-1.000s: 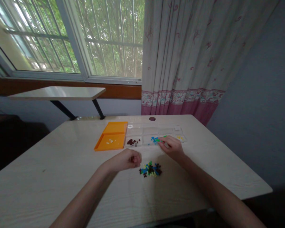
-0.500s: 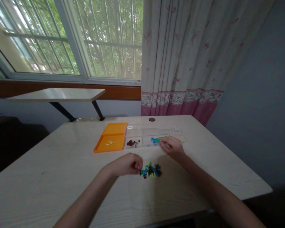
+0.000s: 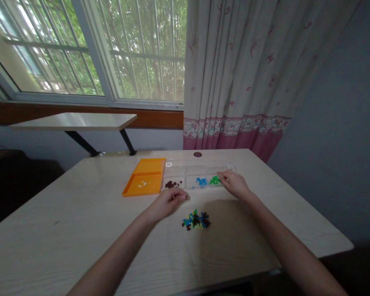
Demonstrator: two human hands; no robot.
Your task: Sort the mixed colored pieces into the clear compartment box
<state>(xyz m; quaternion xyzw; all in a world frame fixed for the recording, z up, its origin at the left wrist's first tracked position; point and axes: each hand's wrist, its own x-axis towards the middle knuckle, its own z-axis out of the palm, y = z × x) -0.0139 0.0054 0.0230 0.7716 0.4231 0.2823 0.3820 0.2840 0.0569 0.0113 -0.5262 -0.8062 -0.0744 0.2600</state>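
Note:
A heap of small mixed plastic pieces (image 3: pixel 196 220), in brown, blue, green, yellow and cream, lies on the table. My left hand (image 3: pixel 169 202) is closed in a pinch beyond the heap's left side, just in front of the clear tray (image 3: pixel 197 169). What its fingertips hold is too small to name. Over the tray's right part is my right hand (image 3: pixel 236 184), fingers drawn together beside the green pieces (image 3: pixel 215 180); whatever they grip is hidden. Blue pieces (image 3: pixel 201 181) and brown pieces (image 3: pixel 172 184) lie in separate parts of the tray.
An open orange case (image 3: pixel 148 169) with a few pale pieces inside lies left of the tray. A raised shelf (image 3: pixel 89 121) on black supports stands at the table's back left. The table (image 3: pixel 80 230) has a round dark cable hole (image 3: pixel 197 154) near its back edge.
My left hand has moved from the heap's left edge up towards the tray. My right hand has shifted right, uncovering the green pieces and covering the yellow ones.

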